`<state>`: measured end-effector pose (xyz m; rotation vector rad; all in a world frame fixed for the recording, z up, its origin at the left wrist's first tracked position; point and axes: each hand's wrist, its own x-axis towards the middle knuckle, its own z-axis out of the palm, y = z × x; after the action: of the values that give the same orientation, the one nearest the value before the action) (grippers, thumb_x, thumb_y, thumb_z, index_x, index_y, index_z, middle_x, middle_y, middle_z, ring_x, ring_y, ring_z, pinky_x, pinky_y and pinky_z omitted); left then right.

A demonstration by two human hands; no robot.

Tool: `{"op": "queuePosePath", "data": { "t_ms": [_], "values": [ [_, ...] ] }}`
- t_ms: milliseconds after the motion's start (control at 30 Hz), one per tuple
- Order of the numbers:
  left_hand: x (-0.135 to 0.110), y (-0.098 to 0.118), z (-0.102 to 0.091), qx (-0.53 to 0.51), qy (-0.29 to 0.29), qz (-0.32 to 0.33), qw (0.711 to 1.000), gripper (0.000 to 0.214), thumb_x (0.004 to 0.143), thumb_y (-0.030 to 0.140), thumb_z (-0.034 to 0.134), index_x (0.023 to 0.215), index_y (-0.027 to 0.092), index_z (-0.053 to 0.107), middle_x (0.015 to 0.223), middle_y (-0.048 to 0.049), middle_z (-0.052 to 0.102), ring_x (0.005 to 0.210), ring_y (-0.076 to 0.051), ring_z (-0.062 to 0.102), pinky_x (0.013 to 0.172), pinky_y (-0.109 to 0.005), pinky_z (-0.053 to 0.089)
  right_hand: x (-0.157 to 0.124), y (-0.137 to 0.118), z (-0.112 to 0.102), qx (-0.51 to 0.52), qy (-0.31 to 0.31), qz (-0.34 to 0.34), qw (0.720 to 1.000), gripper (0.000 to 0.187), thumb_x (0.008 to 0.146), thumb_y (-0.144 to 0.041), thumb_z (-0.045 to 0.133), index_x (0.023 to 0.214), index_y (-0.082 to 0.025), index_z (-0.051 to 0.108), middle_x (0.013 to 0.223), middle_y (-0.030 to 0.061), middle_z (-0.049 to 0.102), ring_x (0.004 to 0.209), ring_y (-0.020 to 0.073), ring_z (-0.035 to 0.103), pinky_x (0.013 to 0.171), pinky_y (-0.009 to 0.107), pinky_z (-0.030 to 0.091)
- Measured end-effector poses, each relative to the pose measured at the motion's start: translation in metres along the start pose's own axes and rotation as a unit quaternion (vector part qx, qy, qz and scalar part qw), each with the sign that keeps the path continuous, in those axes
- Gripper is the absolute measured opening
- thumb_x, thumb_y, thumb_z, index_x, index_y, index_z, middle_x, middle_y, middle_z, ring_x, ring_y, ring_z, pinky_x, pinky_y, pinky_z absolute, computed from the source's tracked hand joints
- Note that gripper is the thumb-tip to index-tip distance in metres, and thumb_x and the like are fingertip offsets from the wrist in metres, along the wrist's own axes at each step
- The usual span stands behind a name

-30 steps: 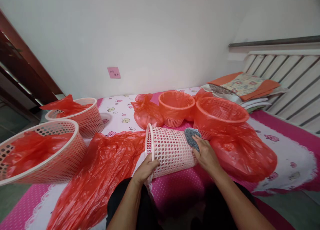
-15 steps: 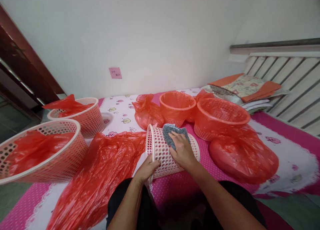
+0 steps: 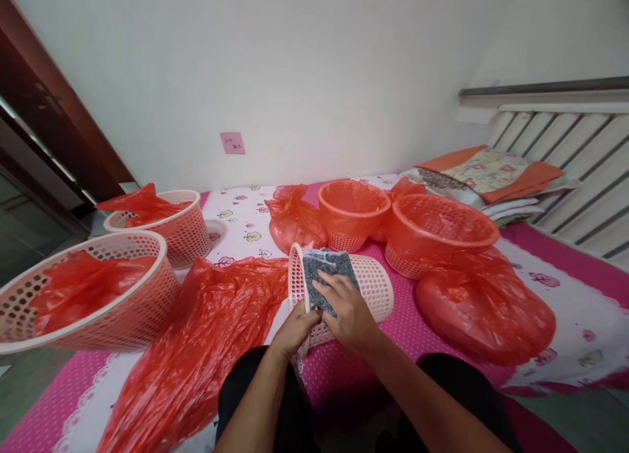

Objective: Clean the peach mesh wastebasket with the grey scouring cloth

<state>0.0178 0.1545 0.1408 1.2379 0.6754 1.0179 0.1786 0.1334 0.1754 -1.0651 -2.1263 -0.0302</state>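
Observation:
A pale pink plastic basket (image 3: 374, 286) with a perforated wall lies on its side in front of me, its mouth facing left. My left hand (image 3: 293, 332) grips the lower part of its rim, thumb on the outside. A grey-blue cloth (image 3: 312, 269) is spread over the upper wall near the rim. With fingers extended, my right hand (image 3: 350, 314) presses this cloth against the basket. The thumbs of both hands are close together. Part of the basket wall is hidden under the cloth and the right hand.
Two baskets, a larger one (image 3: 162, 289) and a smaller one (image 3: 191, 240), stand left with red bags inside. A loose red plastic bag (image 3: 196, 348) lies beside me. Red-lined baskets (image 3: 354, 200) (image 3: 445, 220) and a filled red bag (image 3: 484, 315) are right. Folded fabrics (image 3: 496, 174) lie by the railing.
My right hand has slid the cloth left along the basket, from its middle to near the rim. My left hand still grips the rim. The view has shifted slightly.

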Motion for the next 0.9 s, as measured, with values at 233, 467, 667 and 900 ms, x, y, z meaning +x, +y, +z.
{"op": "queuePosePath", "data": {
  "t_ms": [233, 467, 667, 900],
  "values": [
    [0.001, 0.009, 0.009, -0.044, -0.006, -0.02, 0.999, 0.037, 0.076, 0.03, 0.08, 0.111, 0.017, 0.079, 0.122, -0.01, 0.078, 0.12, -0.032, 0.068, 0.112, -0.046, 0.048, -0.037, -0.002, -0.005, -0.005, -0.014, -0.015, 1.0, 0.058, 0.087, -0.008, 0.053, 0.144, -0.015, 0.061, 0.153, 0.0159, 0.058, 0.133, 0.0319, 0.053, 0.111, 0.054, 0.051],
    [0.001, 0.011, 0.015, -0.045, 0.026, -0.03, 0.998, 0.04, 0.069, 0.029, 0.079, 0.106, 0.014, 0.079, 0.099, -0.0103, 0.081, 0.1, -0.031, 0.073, 0.096, -0.042, 0.055, -0.072, 0.004, -0.008, -0.004, -0.035, -0.005, 0.999, 0.057, 0.079, -0.002, 0.05, 0.133, -0.015, 0.066, 0.145, 0.0156, 0.064, 0.129, 0.0319, 0.057, 0.107, 0.054, 0.054],
    [0.007, 0.014, 0.015, 0.043, 0.165, -0.03, 0.985, 0.05, 0.07, 0.047, 0.083, 0.105, 0.014, 0.07, 0.088, -0.008, 0.075, 0.082, -0.025, 0.07, 0.08, -0.038, 0.055, -0.123, 0.027, -0.026, 0.005, -0.067, 0.045, 0.997, 0.052, 0.074, -0.002, 0.049, 0.119, -0.017, 0.07, 0.128, 0.0137, 0.073, 0.118, 0.0285, 0.066, 0.103, 0.05, 0.058],
    [-0.038, 0.059, 0.092, 0.226, 0.304, 0.19, 0.906, 0.033, 0.096, 0.04, 0.064, 0.124, 0.023, 0.067, 0.117, -0.0108, 0.071, 0.11, -0.026, 0.067, 0.097, -0.041, 0.053, -0.197, 0.061, -0.045, -0.059, -0.023, 0.012, 0.998, 0.062, 0.071, -0.005, 0.048, 0.126, -0.022, 0.074, 0.129, 0.01, 0.075, 0.118, 0.0269, 0.072, 0.1, 0.045, 0.062]
  ]
}}
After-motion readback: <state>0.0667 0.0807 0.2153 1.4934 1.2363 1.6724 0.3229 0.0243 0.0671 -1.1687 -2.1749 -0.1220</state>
